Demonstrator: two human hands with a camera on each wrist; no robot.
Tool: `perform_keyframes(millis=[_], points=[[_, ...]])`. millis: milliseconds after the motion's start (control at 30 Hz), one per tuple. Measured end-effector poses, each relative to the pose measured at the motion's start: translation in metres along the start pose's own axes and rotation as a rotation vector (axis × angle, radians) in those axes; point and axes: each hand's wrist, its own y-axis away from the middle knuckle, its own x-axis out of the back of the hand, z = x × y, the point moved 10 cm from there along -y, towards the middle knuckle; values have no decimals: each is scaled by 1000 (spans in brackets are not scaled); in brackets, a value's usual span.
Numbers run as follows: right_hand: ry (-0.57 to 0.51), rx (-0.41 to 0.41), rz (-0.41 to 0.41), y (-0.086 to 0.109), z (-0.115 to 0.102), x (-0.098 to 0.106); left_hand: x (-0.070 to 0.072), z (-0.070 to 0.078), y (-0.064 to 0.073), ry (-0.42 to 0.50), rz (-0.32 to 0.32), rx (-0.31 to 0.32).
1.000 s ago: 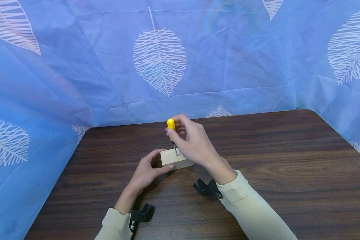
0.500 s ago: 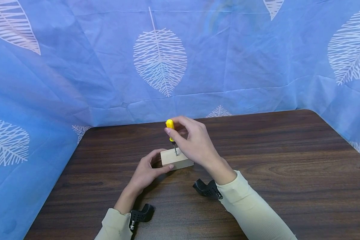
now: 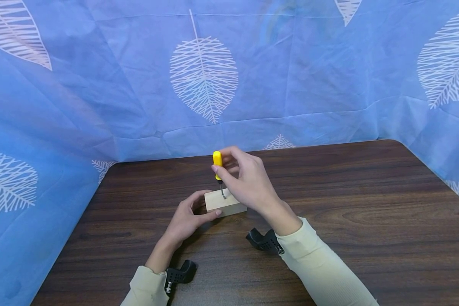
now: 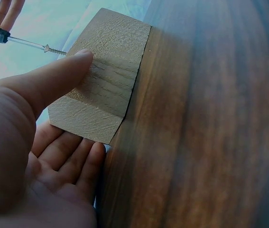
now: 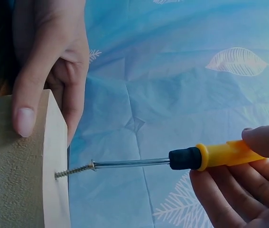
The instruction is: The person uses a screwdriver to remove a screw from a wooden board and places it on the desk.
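Observation:
A pale wooden block [image 3: 229, 207] lies on the table, and my left hand [image 3: 187, 219] grips its left end, thumb on the near face and fingers behind. A screw [image 5: 75, 171] stands partly sunk in the block's top face, leaning slightly against the driver's line in the right wrist view. My right hand [image 3: 250, 180] pinches the yellow handle of a screwdriver [image 5: 229, 156] between thumb and fingers. The driver's metal shaft [image 5: 132, 163] meets the screw head. In the left wrist view, the thumb of my left hand presses the block's rough side.
The dark wood-grain table [image 3: 348, 212] spreads around the block. A blue cloth [image 3: 290, 76] with white leaf prints hangs behind and beside it. Black wrist mounts [image 3: 264, 240] stick out from both sleeves.
The screwdriver handle has tilted slightly left and back again while my right fingers shifted on it. The block and my left hand have stayed in place.

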Motion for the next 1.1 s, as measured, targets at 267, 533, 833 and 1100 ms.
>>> perform_keyframes(millis=[267, 533, 833, 1100], points=[[-3, -17, -4, 1, 2, -1, 0, -1, 0, -3, 10, 4], [-5, 3, 5, 2, 0, -2, 1, -1, 0, -13, 13, 8], [-31, -4, 12, 2, 1, -3, 1, -1, -1, -21, 11, 5], [0, 0, 5, 2, 1, -5, 2, 0, -1, -21, 12, 0]])
